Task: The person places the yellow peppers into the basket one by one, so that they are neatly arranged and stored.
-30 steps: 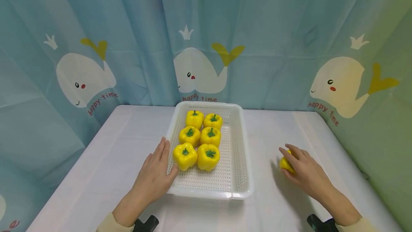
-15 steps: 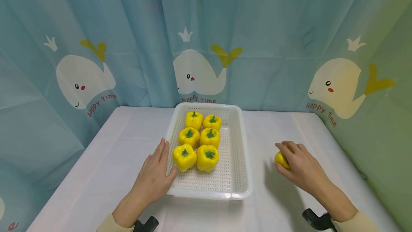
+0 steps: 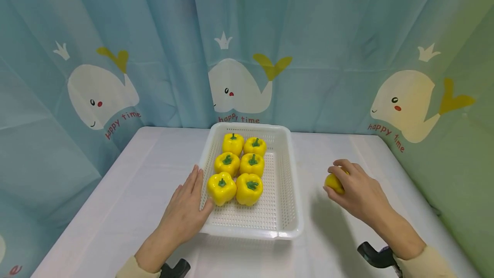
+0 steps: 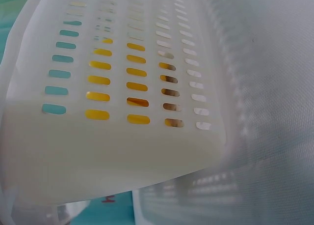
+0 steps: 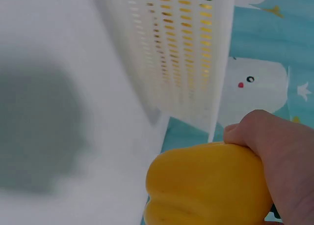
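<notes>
My right hand point(image 3: 359, 190) grips a yellow bell pepper point(image 3: 334, 183) above the table, to the right of a white perforated basket point(image 3: 287, 226). The right wrist view shows the held bell pepper point(image 5: 206, 185) large, with a finger point(image 5: 250, 131) curled over its edge. Against the basket's left side rests my left hand point(image 3: 185, 209), its fingers straight along the rim. Inside the basket several yellow bell peppers point(image 3: 249, 188) with green stems stand in two columns on the left. From the left wrist, only the basket's slotted wall point(image 4: 113, 146) shows, with yellow behind the slots.
A white cloth point(image 3: 154, 162) covers the table. Behind and at the sides hangs a blue-green curtain point(image 3: 328, 33) with whale prints. Black wrist mounts point(image 3: 376, 255) sit beneath both forearms. The basket's right strip shows its bare bottom.
My right hand has closed its grip on the bell pepper, lifted it off the table and moved a little left and away. The left hand and basket stay put.
</notes>
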Motion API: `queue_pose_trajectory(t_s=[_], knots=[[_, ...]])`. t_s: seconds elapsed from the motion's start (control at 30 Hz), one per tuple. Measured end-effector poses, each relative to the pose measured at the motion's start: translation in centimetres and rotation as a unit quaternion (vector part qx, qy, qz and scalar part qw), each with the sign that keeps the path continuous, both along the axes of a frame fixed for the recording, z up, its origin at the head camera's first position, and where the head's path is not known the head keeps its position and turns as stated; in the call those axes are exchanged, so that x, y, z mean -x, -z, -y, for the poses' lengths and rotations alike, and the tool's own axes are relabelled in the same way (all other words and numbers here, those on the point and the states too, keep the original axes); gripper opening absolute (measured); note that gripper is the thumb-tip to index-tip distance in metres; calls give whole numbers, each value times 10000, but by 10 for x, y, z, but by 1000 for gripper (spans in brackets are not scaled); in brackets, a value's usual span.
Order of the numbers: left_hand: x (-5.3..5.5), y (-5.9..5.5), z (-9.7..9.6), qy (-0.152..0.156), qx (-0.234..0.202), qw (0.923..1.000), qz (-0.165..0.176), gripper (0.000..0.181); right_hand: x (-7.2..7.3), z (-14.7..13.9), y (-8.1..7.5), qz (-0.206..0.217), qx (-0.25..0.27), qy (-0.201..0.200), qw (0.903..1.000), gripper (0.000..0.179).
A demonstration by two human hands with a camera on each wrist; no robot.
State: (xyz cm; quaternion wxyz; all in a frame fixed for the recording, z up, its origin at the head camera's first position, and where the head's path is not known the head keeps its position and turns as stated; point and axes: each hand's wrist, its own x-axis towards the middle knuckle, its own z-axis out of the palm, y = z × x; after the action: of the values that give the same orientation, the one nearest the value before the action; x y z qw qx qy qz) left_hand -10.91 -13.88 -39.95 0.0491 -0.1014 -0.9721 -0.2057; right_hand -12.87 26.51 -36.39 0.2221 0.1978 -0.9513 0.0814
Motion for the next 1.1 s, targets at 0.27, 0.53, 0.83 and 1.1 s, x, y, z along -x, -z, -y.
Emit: queue_pose_trajectory(t_s=[0.27,0.53,0.83,1.1], knots=[[0,0,0,-4,-19,10000,22,76,5,16,-11,-394,-18,-332,9987,31],[0,0,0,12,-57,10000,28,76,11,33,-18,-877,-33,-888,9922,33],[1,1,1,82,-91,9999,-94,75,14,54,-19,-731,-86,-1160,9905,34],[0,-1,0,74,-76,9999,-109,75,16,78,-27,-393,-107,-1194,9920,35]])
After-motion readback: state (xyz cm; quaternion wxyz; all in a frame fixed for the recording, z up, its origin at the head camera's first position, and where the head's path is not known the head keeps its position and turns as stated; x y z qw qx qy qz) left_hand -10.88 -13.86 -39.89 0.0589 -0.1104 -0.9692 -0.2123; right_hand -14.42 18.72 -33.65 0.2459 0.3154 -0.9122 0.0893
